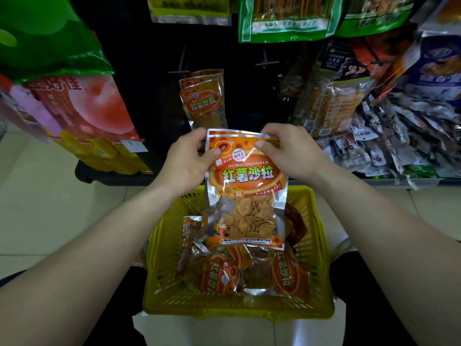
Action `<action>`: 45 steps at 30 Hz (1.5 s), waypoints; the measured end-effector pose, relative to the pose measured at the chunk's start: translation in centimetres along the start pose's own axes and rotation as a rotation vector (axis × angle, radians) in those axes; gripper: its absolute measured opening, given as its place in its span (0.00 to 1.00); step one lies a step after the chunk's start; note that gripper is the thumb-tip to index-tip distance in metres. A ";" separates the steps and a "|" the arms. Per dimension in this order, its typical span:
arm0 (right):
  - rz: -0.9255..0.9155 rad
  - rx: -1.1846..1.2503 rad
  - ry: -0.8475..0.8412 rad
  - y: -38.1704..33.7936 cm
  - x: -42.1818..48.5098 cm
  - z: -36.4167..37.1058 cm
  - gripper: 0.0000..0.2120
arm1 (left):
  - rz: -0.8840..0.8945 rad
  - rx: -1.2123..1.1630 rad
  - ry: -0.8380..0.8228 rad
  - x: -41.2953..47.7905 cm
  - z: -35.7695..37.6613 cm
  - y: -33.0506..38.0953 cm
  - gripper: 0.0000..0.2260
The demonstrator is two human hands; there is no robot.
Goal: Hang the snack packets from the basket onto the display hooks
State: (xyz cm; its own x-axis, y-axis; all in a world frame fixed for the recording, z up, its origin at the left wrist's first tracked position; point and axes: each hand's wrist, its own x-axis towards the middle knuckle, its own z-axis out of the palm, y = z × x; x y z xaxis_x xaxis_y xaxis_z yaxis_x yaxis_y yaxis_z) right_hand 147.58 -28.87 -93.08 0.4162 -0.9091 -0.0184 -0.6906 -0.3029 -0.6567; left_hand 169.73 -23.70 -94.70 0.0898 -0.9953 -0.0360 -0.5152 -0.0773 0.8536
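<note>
Orange chip packets [245, 188], apparently two stacked, exact count unclear, held upright above the yellow basket [237, 305]. Left hand [185, 162] and right hand [290, 152] each pinch a top corner, thumbs in front. Basket load overlapped; roughly four packets, edges hidden. Beyond the basket, two or three matching hung packets [203, 98]; hook obscured.

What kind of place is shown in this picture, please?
Most likely a small shop's snack aisle. Sealed packets hang on a dark display rack, loose small packs lie heaped on a shelf, and a yellow shopping basket holds orange snack packets like the held packet.
</note>
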 end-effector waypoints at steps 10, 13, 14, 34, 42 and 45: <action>-0.030 0.004 -0.019 -0.2 -0.1 -0.2 0.03 | 0.014 0.022 0.010 -0.1 0.4 0.3 0.09; -0.034 0.013 -0.018 -0.1 0.0 -0.3 0.03 | 0.006 0.011 0.020 0.0 0.4 0.4 0.07; -0.033 0.023 -0.022 -0.1 -0.1 -0.2 0.03 | 0.007 0.019 0.025 0.0 0.4 0.5 0.07; -0.013 -0.019 -0.044 -0.2 -0.2 -0.5 0.09 | 0.008 0.079 0.106 1.1 0.8 0.4 0.05; -0.024 -0.020 -0.063 0.0 -0.2 -0.5 0.08 | 0.011 0.104 0.099 1.3 1.0 0.1 0.04; -0.017 -0.022 -0.064 0.0 -0.2 -0.4 0.08 | 0.018 0.107 0.093 1.3 1.0 0.0 0.03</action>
State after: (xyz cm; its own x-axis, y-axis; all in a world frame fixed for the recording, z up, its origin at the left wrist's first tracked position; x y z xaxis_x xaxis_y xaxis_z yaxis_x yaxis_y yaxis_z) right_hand 147.27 -28.81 -92.78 0.4643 -0.8839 -0.0558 -0.6958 -0.3250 -0.6405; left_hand 169.00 -25.05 -95.27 0.1559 -0.9873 0.0314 -0.6051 -0.0703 0.7931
